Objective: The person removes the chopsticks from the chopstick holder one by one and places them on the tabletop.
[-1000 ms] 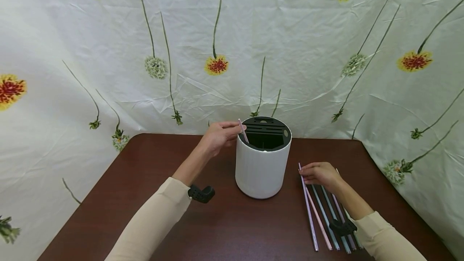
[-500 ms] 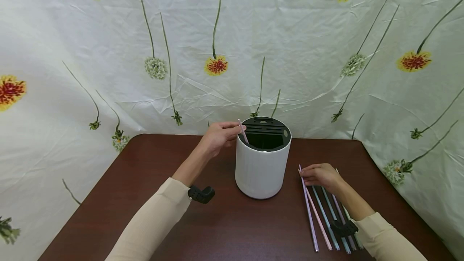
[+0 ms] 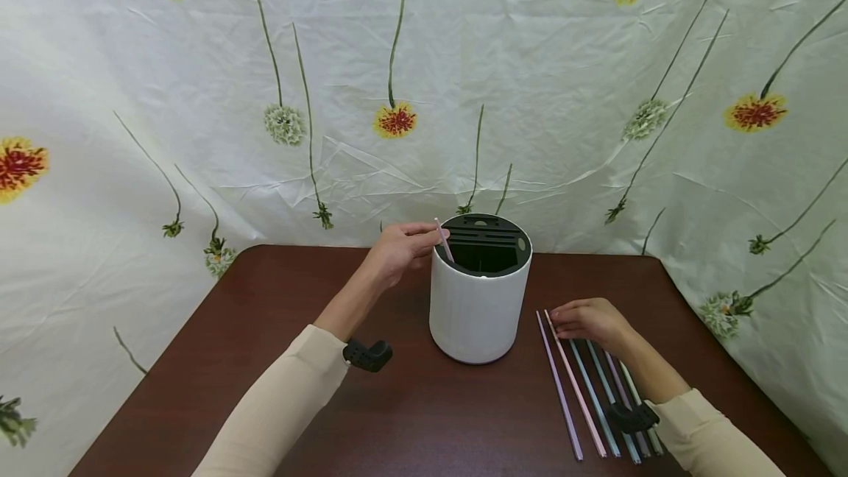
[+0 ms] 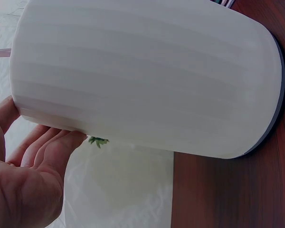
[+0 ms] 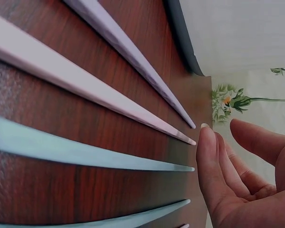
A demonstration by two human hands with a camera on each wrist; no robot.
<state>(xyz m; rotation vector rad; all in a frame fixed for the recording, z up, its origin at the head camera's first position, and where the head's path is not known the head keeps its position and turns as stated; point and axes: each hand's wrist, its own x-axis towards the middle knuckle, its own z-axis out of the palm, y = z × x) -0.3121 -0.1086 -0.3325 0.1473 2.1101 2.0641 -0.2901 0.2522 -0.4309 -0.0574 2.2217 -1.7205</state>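
A white round utensil holder (image 3: 478, 315) with a black slotted top stands upright on the table. My left hand (image 3: 400, 249) holds it at the left of its rim; in the left wrist view the fingers (image 4: 61, 147) lie against the outer wall. One pink chopstick (image 3: 444, 240) sticks up from the opening beside these fingertips. My right hand (image 3: 589, 321) hovers at the far tips of a row of chopsticks, its thumb and fingers apart with nothing between them. A purple chopstick (image 3: 559, 386) lies leftmost, then a pink chopstick (image 3: 575, 381) and a light blue chopstick (image 5: 85, 152).
More blue, purple and green chopsticks (image 3: 637, 394) lie partly under my right wrist. The dark brown table (image 3: 397, 418) ends at the back against a flower-printed cloth (image 3: 570, 79). A black strap (image 3: 367, 354) circles each wrist.
The purple chopstick has come away from my right fingertips, its far end now further left and lower, apart from the pink one. My left hand and the holder have stayed still.
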